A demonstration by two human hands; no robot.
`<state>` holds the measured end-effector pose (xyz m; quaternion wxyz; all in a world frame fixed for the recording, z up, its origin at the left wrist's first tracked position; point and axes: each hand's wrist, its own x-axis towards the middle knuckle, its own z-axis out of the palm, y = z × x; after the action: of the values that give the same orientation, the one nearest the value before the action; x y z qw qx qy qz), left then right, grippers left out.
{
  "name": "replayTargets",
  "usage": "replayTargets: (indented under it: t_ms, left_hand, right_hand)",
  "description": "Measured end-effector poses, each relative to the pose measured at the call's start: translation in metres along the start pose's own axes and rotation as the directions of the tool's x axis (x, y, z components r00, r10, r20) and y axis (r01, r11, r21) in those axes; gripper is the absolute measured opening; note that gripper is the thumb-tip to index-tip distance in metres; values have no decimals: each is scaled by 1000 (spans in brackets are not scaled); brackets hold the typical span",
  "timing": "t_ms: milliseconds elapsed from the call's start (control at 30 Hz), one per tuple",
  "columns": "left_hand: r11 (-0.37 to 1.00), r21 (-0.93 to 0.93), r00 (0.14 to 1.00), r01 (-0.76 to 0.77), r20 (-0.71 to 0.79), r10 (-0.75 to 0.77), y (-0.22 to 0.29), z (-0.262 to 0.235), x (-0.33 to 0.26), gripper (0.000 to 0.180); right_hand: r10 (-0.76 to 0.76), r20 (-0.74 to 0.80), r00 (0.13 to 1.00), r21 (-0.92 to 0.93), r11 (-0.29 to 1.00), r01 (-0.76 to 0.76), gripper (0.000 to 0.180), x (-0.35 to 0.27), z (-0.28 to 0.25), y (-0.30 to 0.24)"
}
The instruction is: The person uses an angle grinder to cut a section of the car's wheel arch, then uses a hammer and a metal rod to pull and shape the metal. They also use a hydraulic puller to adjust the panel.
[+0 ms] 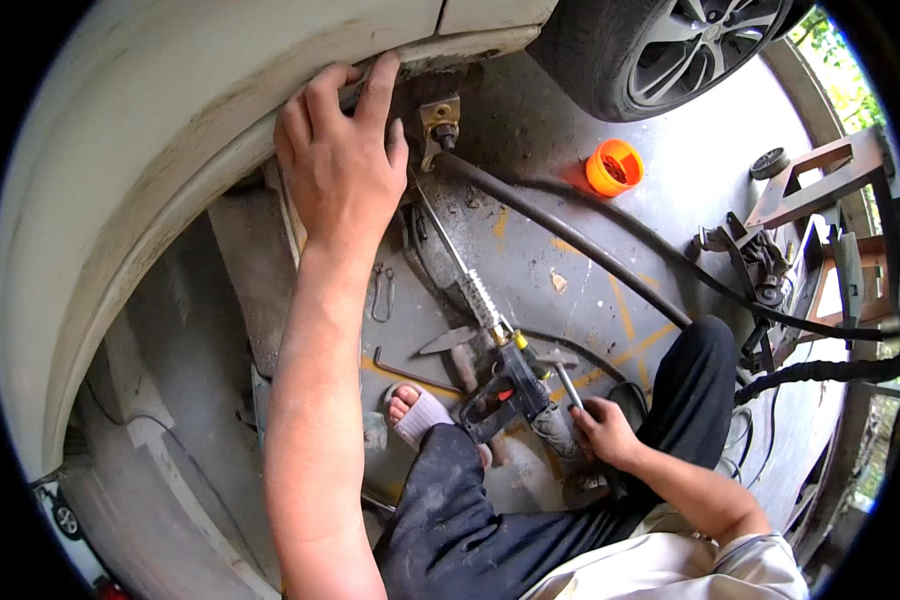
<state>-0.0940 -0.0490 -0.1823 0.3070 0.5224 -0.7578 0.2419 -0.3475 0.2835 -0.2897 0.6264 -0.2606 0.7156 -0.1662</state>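
Note:
The fingers of my left hand [345,165] are spread, with the tips against the lower edge of a pale car body's sill [460,45]. My right hand [605,430] is closed round the handle of a small hammer [564,382], held low by my right knee. Close by lies a gun-like tool [505,395] with a black grip, a ribbed barrel and a long thin rod pointing toward the sill. A brass-coloured metal clamp [438,118] sits under the sill beside my left hand. A thick dark bar [570,245] runs from it toward my right knee.
An orange tub [613,167] with small pieces inside stands on the grey floor, near a car wheel [705,45]. Another hammer [450,342] and a bent metal rod [415,372] lie by my sandalled foot [420,412]. Metal frames and hoses [770,270] crowd the right.

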Motion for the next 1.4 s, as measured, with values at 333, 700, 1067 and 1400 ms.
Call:
replayTargets:
  t_ms: [333, 700, 1067, 1400]
  left_hand:
    - [992, 123, 979, 35, 195, -59, 19, -14, 8, 75]
    - [1000, 29, 988, 11, 153, -15, 42, -8, 15, 77]
    - [901, 150, 718, -406, 663, 213, 32, 34, -85, 74]
    - [910, -386, 757, 153, 637, 144, 75, 41, -206, 12]
  right_hand:
    - [-355, -169, 920, -560, 802, 207, 28, 162, 30, -43]
    - [13, -15, 1000, 239, 971, -9, 47, 253, 55, 6]
    - [-5, 322, 947, 625, 752, -209, 28, 188, 20, 8]
    - [-58, 180, 982, 678, 731, -81, 22, 162, 10, 51]
